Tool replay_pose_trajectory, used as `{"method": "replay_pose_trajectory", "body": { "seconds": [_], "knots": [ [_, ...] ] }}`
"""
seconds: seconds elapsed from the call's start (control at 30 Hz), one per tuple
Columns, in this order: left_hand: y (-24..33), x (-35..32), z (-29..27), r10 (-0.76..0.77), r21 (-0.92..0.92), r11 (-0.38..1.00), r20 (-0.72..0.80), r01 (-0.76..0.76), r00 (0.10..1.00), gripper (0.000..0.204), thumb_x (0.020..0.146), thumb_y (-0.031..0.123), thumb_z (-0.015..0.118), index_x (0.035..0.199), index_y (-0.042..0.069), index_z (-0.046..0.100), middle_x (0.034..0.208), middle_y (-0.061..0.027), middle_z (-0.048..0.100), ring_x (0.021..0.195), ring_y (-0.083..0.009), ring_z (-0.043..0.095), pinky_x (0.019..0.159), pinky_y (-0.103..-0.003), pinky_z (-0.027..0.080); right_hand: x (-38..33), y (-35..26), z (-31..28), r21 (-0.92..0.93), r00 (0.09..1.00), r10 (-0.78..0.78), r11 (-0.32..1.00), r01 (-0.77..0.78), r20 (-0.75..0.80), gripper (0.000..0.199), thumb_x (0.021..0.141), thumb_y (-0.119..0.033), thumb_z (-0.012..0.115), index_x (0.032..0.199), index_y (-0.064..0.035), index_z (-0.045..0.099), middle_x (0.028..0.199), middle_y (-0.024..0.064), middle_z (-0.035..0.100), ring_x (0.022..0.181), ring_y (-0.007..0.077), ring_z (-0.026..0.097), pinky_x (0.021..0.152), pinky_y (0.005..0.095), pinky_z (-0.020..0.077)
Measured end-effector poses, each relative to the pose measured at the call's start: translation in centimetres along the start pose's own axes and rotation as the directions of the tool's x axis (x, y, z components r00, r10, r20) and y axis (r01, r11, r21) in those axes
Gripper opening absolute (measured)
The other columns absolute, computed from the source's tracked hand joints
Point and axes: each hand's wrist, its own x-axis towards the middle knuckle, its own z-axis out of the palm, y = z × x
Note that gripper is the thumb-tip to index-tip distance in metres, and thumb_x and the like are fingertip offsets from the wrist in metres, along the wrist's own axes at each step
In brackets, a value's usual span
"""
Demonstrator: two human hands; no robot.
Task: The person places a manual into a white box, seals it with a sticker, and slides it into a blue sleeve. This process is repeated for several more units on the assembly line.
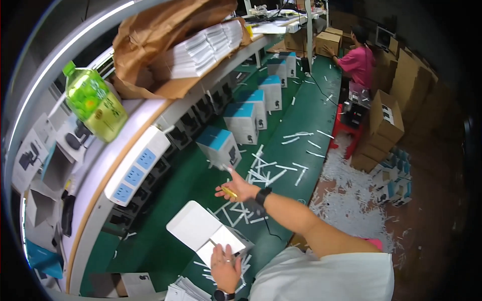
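My left hand [226, 270] lies with its fingers stretched out over the front of a small white carton [240, 240]. The carton's lid [191, 226] stands folded back, and what it contains is mostly hidden. Further forward, my right hand [240, 187] is turned partly palm up, its fingers curled around a slim gold-coloured object [229, 192] whose kind I cannot make out. Just beyond those fingertips is a closed blue-and-white product box [219, 148], the nearest in a row on the green work surface [165, 236].
Paper strips [258, 173] litter the green surface. A raised shelf at left carries a power strip [138, 165], a green drink bottle [95, 103] and stacked white papers [206, 47]. A co-worker in pink [356, 65] handles cartons. Scraps [346, 200] and brown cartons [384, 123] occupy the floor.
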Motion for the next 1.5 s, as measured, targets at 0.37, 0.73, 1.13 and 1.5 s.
{"method": "replay_pose_trajectory", "body": {
  "seconds": [0.37, 0.73, 1.13, 1.5],
  "knots": [
    [-0.9, 0.4, -2.3, -0.155, -0.358, 0.922, -0.001, 0.144, 0.988, 0.045, 0.094, 0.028, 0.048, 0.127, 0.004, 0.066, 0.131, -0.0218, 0.059, 0.123, -0.0406, 0.053, 0.107, -0.049, 0.038, -3.1, 3.4, 11.7, -0.756, 0.830, 0.164, 0.532, 0.382, 0.534, 0.062, 0.109, -0.049, 0.032, 0.115, -0.0012, 0.071, 0.090, 0.0042, 0.072, 0.068, 0.0105, 0.054, 0.064, 0.0253, 0.0463],
    [-0.5, -2.2, 0.3, -0.497, -0.911, 0.396, -0.107, 0.115, 0.861, 0.025, 0.085, 0.010, 0.073, 0.108, 0.002, 0.068, 0.096, -0.0081, 0.071, 0.087, -0.0209, 0.067, 0.078, -0.033, 0.052, -9.2, 8.7, 13.6, -0.580, 0.610, -0.039, -0.362, 0.730, 0.792, 0.013, 0.085, -0.023, 0.074, 0.088, -0.0134, 0.066, 0.093, 0.0018, 0.067, 0.069, 0.0225, 0.065, 0.058, 0.0333, 0.0502],
    [-1.4, -3.4, 0.9, -0.469, -0.893, 0.431, -0.098, 0.131, 0.878, 0.014, 0.085, 0.009, 0.069, 0.097, 0.003, 0.071, 0.097, -0.0119, 0.071, 0.086, -0.0292, 0.065, 0.077, -0.036, 0.050, -9.9, 10.3, 13.7, -0.468, 0.470, -0.164, -0.591, 0.657, 0.867, 0.013, 0.081, -0.022, 0.076, 0.088, -0.0143, 0.068, 0.090, -0.0008, 0.065, 0.070, 0.0177, 0.065, 0.056, 0.0321, 0.0476],
    [-1.8, -4.8, 0.9, -0.468, -0.911, 0.385, -0.054, 0.149, 0.882, 0.010, 0.087, 0.012, 0.072, 0.091, 0.003, 0.070, 0.089, -0.0049, 0.068, 0.079, -0.0160, 0.062, 0.073, -0.032, 0.049, -9.5, 10.6, 12.7, -0.467, 0.461, -0.113, -0.382, 0.798, 0.880, 0.019, 0.084, -0.029, 0.077, 0.090, -0.0128, 0.069, 0.092, 0.0018, 0.064, 0.068, 0.0220, 0.064, 0.056, 0.0319, 0.0498]
  ]
}}
